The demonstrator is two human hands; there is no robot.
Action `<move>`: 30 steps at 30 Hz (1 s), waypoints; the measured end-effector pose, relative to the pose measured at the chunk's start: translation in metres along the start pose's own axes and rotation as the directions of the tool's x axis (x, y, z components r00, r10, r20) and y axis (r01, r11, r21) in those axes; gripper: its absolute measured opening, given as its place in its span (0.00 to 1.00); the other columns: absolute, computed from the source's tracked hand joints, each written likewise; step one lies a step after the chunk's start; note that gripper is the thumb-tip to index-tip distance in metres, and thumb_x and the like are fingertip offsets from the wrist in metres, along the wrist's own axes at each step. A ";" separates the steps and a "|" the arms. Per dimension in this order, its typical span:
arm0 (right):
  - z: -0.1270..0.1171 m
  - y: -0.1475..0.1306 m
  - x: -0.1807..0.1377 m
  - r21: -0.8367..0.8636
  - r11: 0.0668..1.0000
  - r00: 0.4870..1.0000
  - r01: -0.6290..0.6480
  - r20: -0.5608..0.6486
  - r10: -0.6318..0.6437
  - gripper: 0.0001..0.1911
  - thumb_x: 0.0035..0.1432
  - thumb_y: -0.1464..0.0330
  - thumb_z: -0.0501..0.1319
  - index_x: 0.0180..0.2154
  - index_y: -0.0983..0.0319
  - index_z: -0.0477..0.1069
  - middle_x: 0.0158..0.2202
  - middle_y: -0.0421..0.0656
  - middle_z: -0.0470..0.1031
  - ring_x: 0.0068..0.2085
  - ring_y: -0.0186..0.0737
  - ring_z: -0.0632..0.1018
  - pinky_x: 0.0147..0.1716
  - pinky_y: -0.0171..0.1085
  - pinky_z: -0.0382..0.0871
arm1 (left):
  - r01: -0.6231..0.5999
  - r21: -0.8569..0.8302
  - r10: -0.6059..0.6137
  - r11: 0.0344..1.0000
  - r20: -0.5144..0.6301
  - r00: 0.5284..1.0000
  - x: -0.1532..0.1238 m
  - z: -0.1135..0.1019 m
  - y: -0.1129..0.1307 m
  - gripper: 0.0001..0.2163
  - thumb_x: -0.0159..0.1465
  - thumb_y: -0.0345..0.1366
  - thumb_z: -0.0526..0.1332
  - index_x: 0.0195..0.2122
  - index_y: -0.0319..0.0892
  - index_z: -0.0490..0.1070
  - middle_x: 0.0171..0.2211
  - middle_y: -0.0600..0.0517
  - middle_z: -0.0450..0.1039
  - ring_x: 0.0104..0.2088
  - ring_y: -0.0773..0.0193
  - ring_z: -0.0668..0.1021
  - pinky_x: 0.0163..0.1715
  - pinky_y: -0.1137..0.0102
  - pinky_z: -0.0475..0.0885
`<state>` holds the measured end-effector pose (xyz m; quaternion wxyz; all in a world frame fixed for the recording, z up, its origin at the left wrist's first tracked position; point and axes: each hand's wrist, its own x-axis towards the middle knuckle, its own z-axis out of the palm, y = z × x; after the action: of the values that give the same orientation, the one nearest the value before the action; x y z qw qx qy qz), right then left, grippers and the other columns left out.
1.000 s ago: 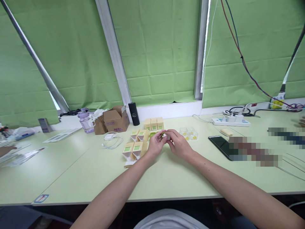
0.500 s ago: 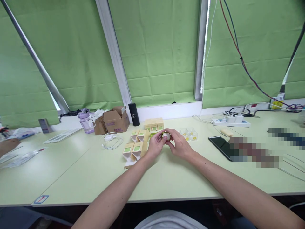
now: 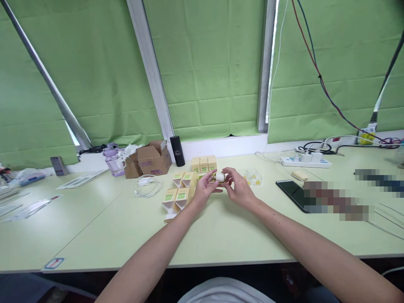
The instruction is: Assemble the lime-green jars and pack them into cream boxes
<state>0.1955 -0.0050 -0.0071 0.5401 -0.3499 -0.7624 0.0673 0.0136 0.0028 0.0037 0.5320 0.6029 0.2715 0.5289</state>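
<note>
A small white, rounded, egg-like piece (image 3: 220, 177) with a yellow-green edge is held over the table between my two hands. My left hand (image 3: 205, 185) grips it from the left, thumb on its near face. On the other side my right hand (image 3: 238, 187) has its thumb and fingertips curled against its right edge. Just left of my hands stand several cream boxes with green windows (image 3: 182, 198). Behind the right hand, partly covered by it, lies a clear moulded tray (image 3: 255, 176) with yellow spots in its cups.
More cream boxes (image 3: 204, 164) stand at the back, near a black bottle (image 3: 177, 151) and an opened cardboard box (image 3: 154, 159). A white charger with cable (image 3: 145, 182) lies left. To the right are a dark phone (image 3: 293, 195) and a power strip (image 3: 306, 161).
The white piece has turned and shows more of its rounded face. My right fingers have lifted and spread slightly around it. Another person's hand at the far left has gone out of view.
</note>
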 end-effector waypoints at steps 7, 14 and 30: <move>-0.002 -0.001 0.003 0.138 0.984 0.993 -0.108 -0.028 0.113 0.17 0.64 0.68 0.61 0.54 0.57 0.64 0.47 0.47 0.78 0.37 0.42 0.80 0.36 0.43 0.77 | -0.034 0.147 0.053 0.989 -0.126 0.991 0.004 -0.008 0.005 0.27 0.64 0.51 0.68 0.58 0.39 0.71 0.48 0.40 0.80 0.29 0.64 0.83 0.24 0.73 0.74; 0.002 0.004 0.007 0.371 0.896 0.961 -0.244 -0.034 0.276 0.16 0.63 0.61 0.63 0.50 0.57 0.66 0.44 0.45 0.78 0.39 0.42 0.80 0.36 0.42 0.78 | -0.080 0.241 0.112 0.967 -0.124 0.986 0.003 -0.007 0.002 0.21 0.64 0.41 0.68 0.56 0.41 0.71 0.51 0.41 0.79 0.30 0.67 0.81 0.27 0.74 0.74; 0.007 0.005 0.009 0.665 0.624 0.886 -0.411 0.129 0.446 0.28 0.54 0.46 0.71 0.44 0.58 0.68 0.27 0.37 0.76 0.29 0.40 0.79 0.31 0.45 0.82 | -0.222 0.541 0.305 0.811 -0.067 0.950 -0.005 0.004 0.007 0.21 0.60 0.24 0.64 0.54 0.49 0.79 0.54 0.47 0.79 0.45 0.58 0.80 0.43 0.65 0.77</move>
<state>0.1906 0.0060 -0.0055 0.6158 -0.3022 -0.5660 0.4572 0.0141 -0.0051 0.0091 0.2454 0.7156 0.3592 0.5466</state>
